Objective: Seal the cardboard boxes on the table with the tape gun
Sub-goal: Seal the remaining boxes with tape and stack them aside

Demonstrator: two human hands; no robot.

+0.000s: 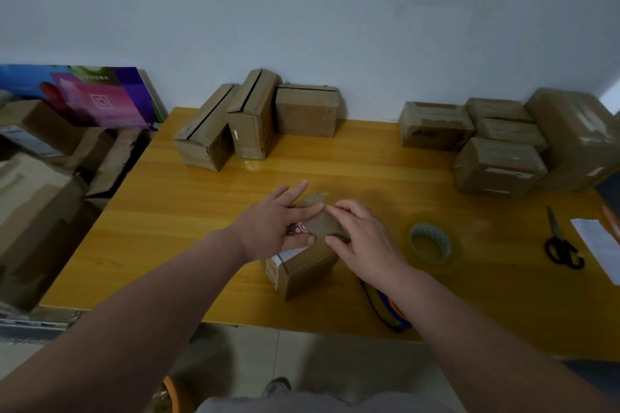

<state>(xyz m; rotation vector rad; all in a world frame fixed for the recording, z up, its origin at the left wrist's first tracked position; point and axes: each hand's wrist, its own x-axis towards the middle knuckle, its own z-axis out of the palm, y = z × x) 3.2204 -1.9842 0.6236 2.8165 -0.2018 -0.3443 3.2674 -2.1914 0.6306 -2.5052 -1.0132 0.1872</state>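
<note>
At 9 o'clock, off the table (188, 198), a heap of loose cardboard (37, 198) with a colourful carton (100, 97) behind. At 11 o'clock on the tabletop, three brown boxes (251, 117) huddled near the wall. Dead centre, the small box (302, 271), top flap folded down. Left hand (271, 225) flat on its top from 9 o'clock, fingers straight and spread, pressing the flap. Right hand (362, 235) from 3 o'clock, fingers bent, pinching the same flap between thumb and fingertips. At 5 o'clock of the box, the tape gun (389, 312), half hidden beneath the right forearm, untouched. Clear tape roll (431, 243) at 3 o'clock; stacked boxes (503, 144) at 2 o'clock; scissors (560, 245) and a paper slip (593, 241) farthest right.
</note>
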